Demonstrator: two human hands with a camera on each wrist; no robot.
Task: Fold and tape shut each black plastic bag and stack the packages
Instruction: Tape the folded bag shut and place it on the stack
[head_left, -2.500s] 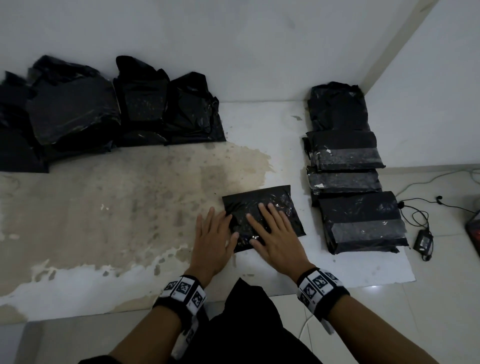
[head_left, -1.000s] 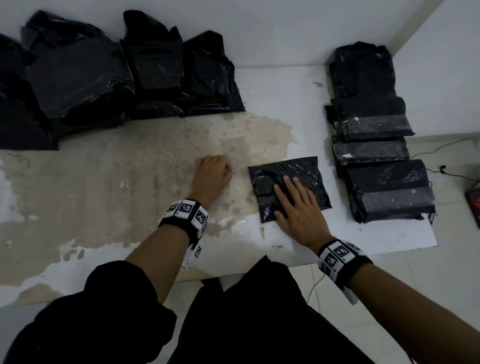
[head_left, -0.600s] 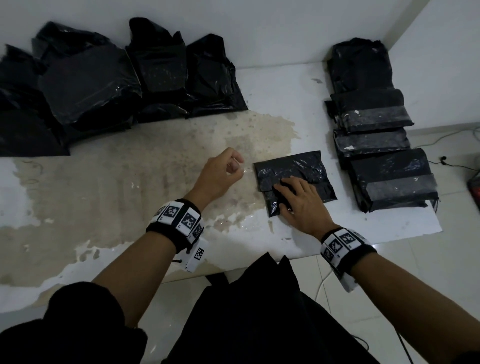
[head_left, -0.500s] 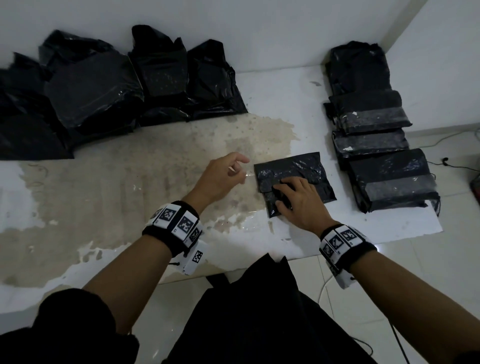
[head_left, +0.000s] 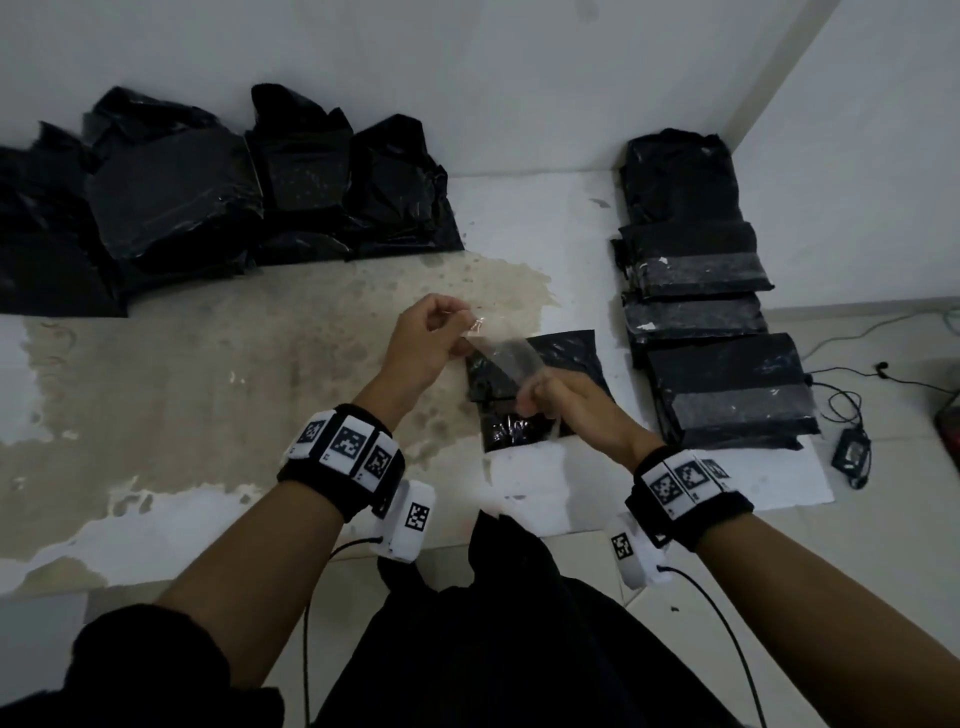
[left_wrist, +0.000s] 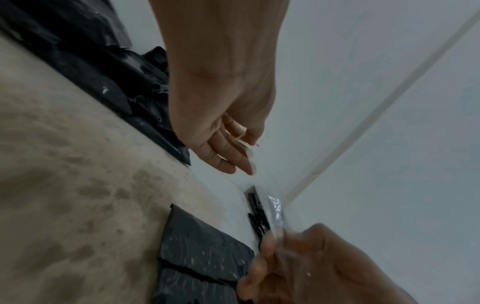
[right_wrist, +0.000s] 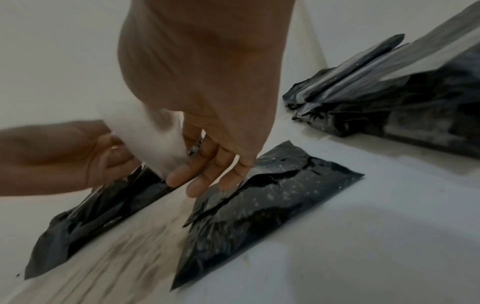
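Now both hands are up over the counter (head_left: 156, 364), a strip of clear tape (head_left: 506, 358) stretched between them. Her or his left hand (head_left: 423, 345) pinches the tape's far end between thumb and fingertips; the right hand (head_left: 574, 402) pinches the near end, its other fingers reaching down toward the bag (head_left: 540, 395) (whether they touch it, I cannot tell). That folded bag lies flat near the counter's front edge, right of the middle, just beside the stack (head_left: 711, 332) of taped packages, which runs along the right edge back to the far right corner. Unsealed bags (head_left: 208, 192) are heaped against the wall along the back edge, toward the far left corner. On the floor off the counter's right edge lies a charger (head_left: 849, 452) with its cable. Both wrists wear black bands with printed markers.
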